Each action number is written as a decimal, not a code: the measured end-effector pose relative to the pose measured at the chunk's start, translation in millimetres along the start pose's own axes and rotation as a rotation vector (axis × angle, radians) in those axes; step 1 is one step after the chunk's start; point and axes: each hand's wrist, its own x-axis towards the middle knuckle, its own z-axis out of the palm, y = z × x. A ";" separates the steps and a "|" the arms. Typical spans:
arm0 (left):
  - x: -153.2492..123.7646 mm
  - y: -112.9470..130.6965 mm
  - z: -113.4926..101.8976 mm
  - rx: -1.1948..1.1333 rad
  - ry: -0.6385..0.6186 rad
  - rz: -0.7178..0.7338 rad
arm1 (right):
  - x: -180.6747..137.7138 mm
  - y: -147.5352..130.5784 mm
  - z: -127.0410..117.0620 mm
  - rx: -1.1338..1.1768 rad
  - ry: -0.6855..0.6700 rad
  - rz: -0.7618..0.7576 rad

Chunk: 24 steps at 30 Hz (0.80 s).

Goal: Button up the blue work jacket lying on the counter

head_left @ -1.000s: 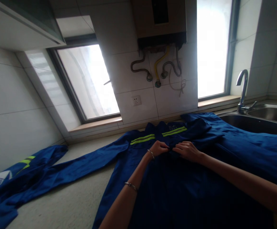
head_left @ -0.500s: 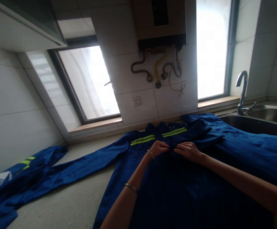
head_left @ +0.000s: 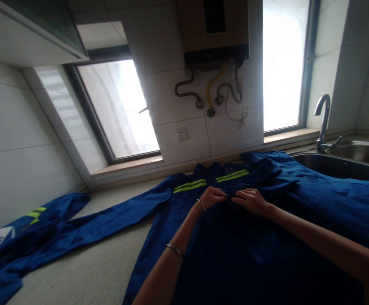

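Note:
A blue work jacket [head_left: 184, 216] with yellow-green and grey reflective stripes across the chest lies spread front-up on the countertop, collar toward the wall. My left hand [head_left: 213, 196] pinches the jacket's front just below the stripes. Close beside it, my right hand [head_left: 250, 201] has its fingers curled onto the same front edge. The small bit of cloth or fastener between the fingertips is too dark to make out. One jacket sleeve stretches out to the left, while the other is folded on the right.
More blue clothing with a white emblem [head_left: 0, 235] lies at the far left, and another blue garment [head_left: 330, 199] spreads toward the sink [head_left: 340, 163] with its faucet [head_left: 322, 123]. A water heater [head_left: 214, 29] with pipes hangs above a wall socket [head_left: 181, 134].
Both hands stay at the same spot on the jacket front, with only a very slight shift of the fingers. The camera view has barely moved.

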 end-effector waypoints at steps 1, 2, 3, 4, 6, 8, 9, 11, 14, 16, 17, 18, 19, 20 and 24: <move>0.0 0.0 0.0 0.005 -0.005 -0.005 | 0.0 0.0 0.3 0.011 0.005 0.008; 0.0 -0.2 -0.1 0.008 -0.011 -0.007 | 0.0 0.1 0.5 0.019 0.010 0.013; -0.1 -0.5 -0.2 0.011 -0.019 -0.004 | 0.1 0.2 0.7 0.023 0.011 0.014; -0.1 -0.8 -0.3 0.014 -0.025 0.000 | 0.2 0.3 0.8 0.023 0.009 0.011; -0.2 -1.1 -0.5 0.024 -0.033 0.005 | 0.4 0.5 0.8 0.020 -0.001 0.003; -0.4 -0.4 -0.6 0.036 -0.036 0.002 | 0.4 0.6 1.0 0.027 -0.006 0.002; -0.4 0.2 -0.6 0.040 -0.034 0.000 | 0.3 0.6 1.3 0.032 -0.008 0.004; -0.6 1.8 -0.8 0.046 -0.036 0.002 | 0.0 0.7 2.2 0.041 -0.016 0.014; -0.9 4.2 -1.4 0.046 -0.042 0.012 | -0.7 0.6 4.0 0.053 -0.038 0.056; -0.9 5.3 -1.8 0.035 -0.040 0.026 | -0.9 0.5 4.9 0.063 -0.053 0.104; -0.8 5.6 -1.9 0.031 -0.040 0.032 | -0.8 0.4 5.3 0.065 -0.063 0.123; -0.8 5.9 -1.9 0.033 -0.045 0.036 | -0.7 0.2 5.5 0.066 -0.076 0.136; -0.8 6.1 -1.8 0.041 -0.051 0.039 | -0.5 -0.1 5.7 0.066 -0.093 0.142; -0.8 6.3 -1.6 0.054 -0.054 0.038 | -0.3 -0.3 5.9 0.067 -0.109 0.142; -1.2 7.2 -0.2 0.106 -0.056 0.017 | 0.6 -1.8 6.3 0.085 -0.125 0.146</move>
